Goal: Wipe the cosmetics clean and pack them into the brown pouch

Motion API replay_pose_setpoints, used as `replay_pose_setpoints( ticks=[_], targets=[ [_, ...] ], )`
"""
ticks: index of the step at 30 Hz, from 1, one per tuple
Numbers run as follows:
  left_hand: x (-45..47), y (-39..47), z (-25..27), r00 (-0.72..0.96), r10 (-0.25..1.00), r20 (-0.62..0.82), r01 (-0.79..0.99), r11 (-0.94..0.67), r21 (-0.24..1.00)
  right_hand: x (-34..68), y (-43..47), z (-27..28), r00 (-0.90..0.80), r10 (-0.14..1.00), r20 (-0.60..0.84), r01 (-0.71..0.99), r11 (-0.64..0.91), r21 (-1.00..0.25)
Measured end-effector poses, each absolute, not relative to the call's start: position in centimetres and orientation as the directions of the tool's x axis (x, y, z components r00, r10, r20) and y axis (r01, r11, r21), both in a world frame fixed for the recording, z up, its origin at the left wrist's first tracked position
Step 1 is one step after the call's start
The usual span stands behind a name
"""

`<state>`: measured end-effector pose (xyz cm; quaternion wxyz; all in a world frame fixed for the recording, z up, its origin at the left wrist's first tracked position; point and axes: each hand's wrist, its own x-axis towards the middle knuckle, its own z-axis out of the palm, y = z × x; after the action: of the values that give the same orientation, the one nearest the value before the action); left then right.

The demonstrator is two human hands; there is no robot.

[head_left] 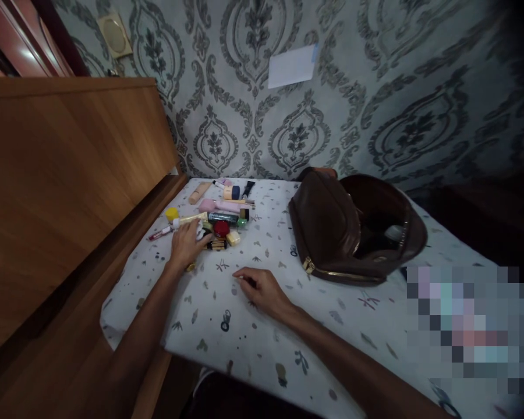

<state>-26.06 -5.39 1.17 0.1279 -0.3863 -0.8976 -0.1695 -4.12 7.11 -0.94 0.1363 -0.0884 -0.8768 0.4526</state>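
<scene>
Left of centre in the frame, a small white thing (199, 231) sits under the fingers of a person's left hand (186, 247). It is probably light and soft, best pinched by an edge; I cannot tell whether the fingers have closed on it or only rest there. Just beyond those fingers lies one cream tube (191, 220), likely squeezable and perhaps slick, easiest to take round its middle.

Close by, I count one red round case (221, 228), likely hard and liable to crack if dropped; one pale yellow piece (233, 238); one dark green tube (222, 218); one yellow lid (172, 214); and one slim red tube (160, 234), which could roll. Farther back are one beige tube (199, 192), one jar with a dark lid (231, 192) and one black tube (248, 187). Other small pieces overlap too much to count.

At lower centre, one right hand (264, 291) rests near the patterned tablecloth's (244, 331) middle, loosely curled, with nothing visible in its grasp.

Right of centre stands one brown bag (327, 227), its mouth gaping. One wooden cabinet (70, 163) fills the left side; one white paper (291, 66) hangs on the wall at upper centre.
</scene>
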Motion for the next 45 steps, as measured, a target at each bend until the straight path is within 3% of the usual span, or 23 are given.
replay_pose_setpoints(
  ticks=[3,8,15,25,36,45],
  targets=[
    [-26.0,-5.6,1.2,-0.686,0.668,0.289,0.723,0.672,0.163,-4.2,7.2,-0.8,-0.948,0.266,0.174,0.027,0.613,-0.79],
    [-26.3,-5.5,1.2,-0.637,0.703,0.316,0.767,0.621,0.162,-4.3,7.3,-0.9,-0.95,0.261,0.17,0.026,0.611,-0.791],
    [-27.2,-5.1,0.9,-0.611,0.733,0.298,0.791,0.546,0.276,-4.3,7.5,-1.1,-0.953,0.269,0.143,0.033,0.559,-0.829],
    [-27.2,-5.3,1.1,-0.705,0.679,0.205,0.709,0.678,0.194,-4.2,7.5,-1.0,-0.952,0.273,0.142,0.029,0.541,-0.84],
    [-28.8,-5.4,-0.1,-0.74,0.595,0.315,0.673,0.654,0.346,-4.1,7.5,-0.8,-0.957,0.262,0.126,0.026,0.509,-0.861],
    [-28.5,-5.9,0.7,-0.762,0.45,0.466,0.646,0.575,0.502,-4.2,7.5,-0.8,-0.959,0.257,0.124,0.031,0.526,-0.85]
  ],
)
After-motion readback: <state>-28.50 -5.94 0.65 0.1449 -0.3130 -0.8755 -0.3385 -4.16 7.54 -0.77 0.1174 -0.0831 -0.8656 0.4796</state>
